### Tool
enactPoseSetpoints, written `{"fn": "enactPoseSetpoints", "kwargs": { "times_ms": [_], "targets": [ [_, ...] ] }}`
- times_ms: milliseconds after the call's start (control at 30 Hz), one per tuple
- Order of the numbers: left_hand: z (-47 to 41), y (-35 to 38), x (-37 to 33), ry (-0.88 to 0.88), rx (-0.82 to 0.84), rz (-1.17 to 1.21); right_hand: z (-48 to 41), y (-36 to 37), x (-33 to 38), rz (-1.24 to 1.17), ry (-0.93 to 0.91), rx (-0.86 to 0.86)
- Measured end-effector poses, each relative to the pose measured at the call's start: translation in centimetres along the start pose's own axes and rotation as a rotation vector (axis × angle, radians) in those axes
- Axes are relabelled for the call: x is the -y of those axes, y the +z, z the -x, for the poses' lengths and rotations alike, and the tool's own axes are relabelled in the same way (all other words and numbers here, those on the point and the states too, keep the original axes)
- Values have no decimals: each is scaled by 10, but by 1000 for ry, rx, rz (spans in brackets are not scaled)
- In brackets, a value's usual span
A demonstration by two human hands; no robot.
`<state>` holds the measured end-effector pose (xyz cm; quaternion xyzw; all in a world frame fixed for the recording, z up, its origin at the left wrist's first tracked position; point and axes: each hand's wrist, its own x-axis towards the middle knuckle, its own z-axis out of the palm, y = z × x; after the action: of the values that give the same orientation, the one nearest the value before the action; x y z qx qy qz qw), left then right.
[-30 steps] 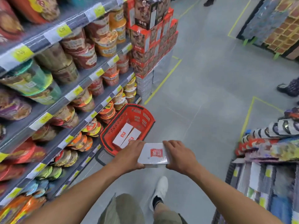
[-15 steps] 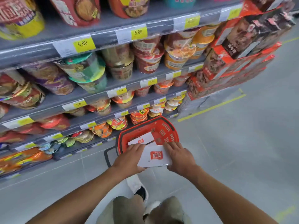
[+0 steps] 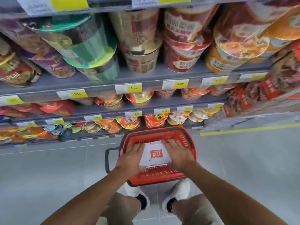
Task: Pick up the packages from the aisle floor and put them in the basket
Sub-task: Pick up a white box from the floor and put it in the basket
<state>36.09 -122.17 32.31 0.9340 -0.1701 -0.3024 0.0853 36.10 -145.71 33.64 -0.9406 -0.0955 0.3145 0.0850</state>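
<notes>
A red plastic basket with a dark handle stands on the grey floor just in front of my feet. A white package with a red label is over the basket's inside. My left hand holds its left edge and my right hand holds its right edge, fingers spread along the sides. Behind my fingers a strip of another white package shows, lying deeper in the basket. The basket's bottom is mostly hidden by the held package and my hands.
Grey shelves full of instant noodle cups and bowls rise right behind the basket, with yellow price tags on their edges. Red boxes are stacked at the right. A yellow floor line runs along the right side.
I have stepped up to the basket and turned toward the shelves. Both hands have carried the white package forward, from in front of the basket to over its inside.
</notes>
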Motion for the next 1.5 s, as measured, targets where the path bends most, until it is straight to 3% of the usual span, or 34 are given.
{"fn": "enactPoseSetpoints", "kwargs": {
  "times_ms": [467, 733, 1033, 1367, 1500],
  "targets": [
    [-163, 160, 55, -138, 60, -34, -178, 168, -65, 23, -28, 7],
    [-188, 196, 67, -178, 43, -22, -208, 199, -77, 32, -14, 34],
    [-125, 118, 50, -154, 24, -89, -144, 124, -52, 74, 24, 69],
    [35, -58, -2, -58, -9, -81, 20, -48, 17, -75, 199, -63],
    [98, -119, -3, -50, -69, -36, 76, -98, 50, -51, 184, -115]
  ]
}}
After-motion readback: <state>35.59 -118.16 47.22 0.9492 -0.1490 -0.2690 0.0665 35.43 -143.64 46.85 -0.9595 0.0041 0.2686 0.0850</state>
